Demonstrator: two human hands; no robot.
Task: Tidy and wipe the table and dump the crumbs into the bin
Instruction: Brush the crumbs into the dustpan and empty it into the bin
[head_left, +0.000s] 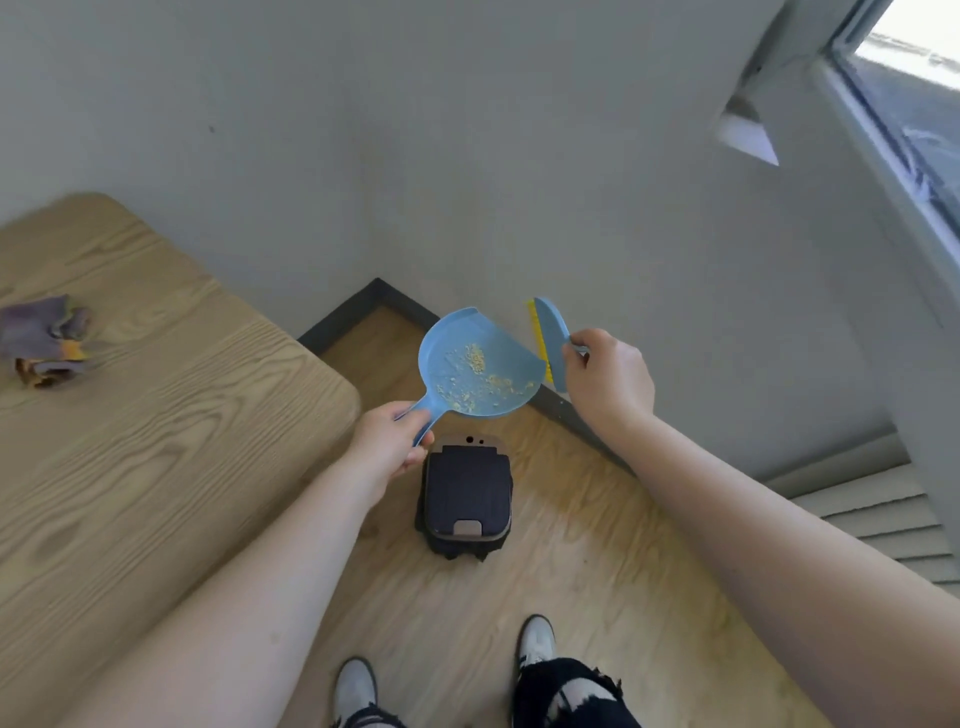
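Note:
My left hand (387, 447) grips the handle of a blue dustpan (480, 364) that holds yellow crumbs (475, 358). The pan hangs above and just beyond a small dark bin (467, 499) on the floor, whose lid looks closed. My right hand (608, 382) holds a small blue brush with yellow bristles (550, 340) at the pan's right rim. The wooden table (156, 415) lies to the left.
A crumpled purple and orange cloth (44, 338) lies on the table's far left. The bin stands in a corner between the table's end and grey walls. A window (914, 104) is at the upper right and slatted boards (888, 525) at the right. My shoes (535, 642) are below.

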